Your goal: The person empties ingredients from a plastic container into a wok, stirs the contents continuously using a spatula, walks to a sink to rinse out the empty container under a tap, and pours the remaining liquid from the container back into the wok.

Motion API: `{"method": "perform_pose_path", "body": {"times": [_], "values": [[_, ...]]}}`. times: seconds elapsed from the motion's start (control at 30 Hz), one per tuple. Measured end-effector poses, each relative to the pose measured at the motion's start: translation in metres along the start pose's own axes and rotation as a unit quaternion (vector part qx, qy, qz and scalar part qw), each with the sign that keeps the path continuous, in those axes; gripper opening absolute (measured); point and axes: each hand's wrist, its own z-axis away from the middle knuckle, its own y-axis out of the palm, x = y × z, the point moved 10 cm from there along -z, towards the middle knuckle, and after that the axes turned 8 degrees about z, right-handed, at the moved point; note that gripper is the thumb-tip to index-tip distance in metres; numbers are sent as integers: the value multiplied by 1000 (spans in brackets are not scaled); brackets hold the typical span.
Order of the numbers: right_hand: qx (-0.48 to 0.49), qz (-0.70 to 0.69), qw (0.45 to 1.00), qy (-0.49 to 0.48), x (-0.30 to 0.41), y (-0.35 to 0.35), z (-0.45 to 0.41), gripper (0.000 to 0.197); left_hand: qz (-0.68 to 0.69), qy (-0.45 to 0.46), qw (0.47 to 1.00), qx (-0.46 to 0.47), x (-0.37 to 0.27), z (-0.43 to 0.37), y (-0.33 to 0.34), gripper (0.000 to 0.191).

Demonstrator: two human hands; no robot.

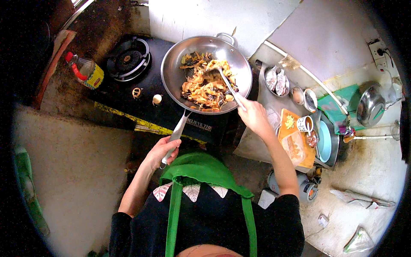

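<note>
My left hand point(164, 150) grips the long metal handle point(177, 131) of a stainless steel wok point(240, 57). The wok sits on the black stove top, its small loop handle at the far side. Inside lies a mix of food point(205, 86), with light shredded or sliced pieces and dark pieces. My right hand point(253, 116) is closed around the handle of a metal turner point(229, 85) at the wok's near right rim. The turner's head is in among the food and partly hidden by it.
At the left are a bare gas burner point(127, 58) and a bottle with a yellow label point(93, 75). On the right counter stand a dish of fish point(276, 80), an orange cutting board point(284, 127) with chopped bits, a patterned cup point(303, 123) and a blue basin point(325, 141). A gas cylinder point(303, 186) stands below.
</note>
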Motion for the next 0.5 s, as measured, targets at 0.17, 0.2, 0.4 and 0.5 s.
{"method": "perform_pose_path", "body": {"times": [0.17, 0.2, 0.4, 0.5], "values": [[-26, -92, 995, -30, 31, 35, -32, 47, -3, 1, 1000, 5, 3, -3, 0, 26], [32, -107, 993, -42, 52, 29, -21, 48, 7, 2, 1000, 2, 4, -2, -2, 25], [63, -92, 993, -50, 16, -31, 29, 48, 10, -4, 1000, -1, 3, -6, -4, 25], [120, -26, 991, -55, 5, -75, 47, 49, 1, 14, 1000, 5, -3, -10, -1, 25]]}}
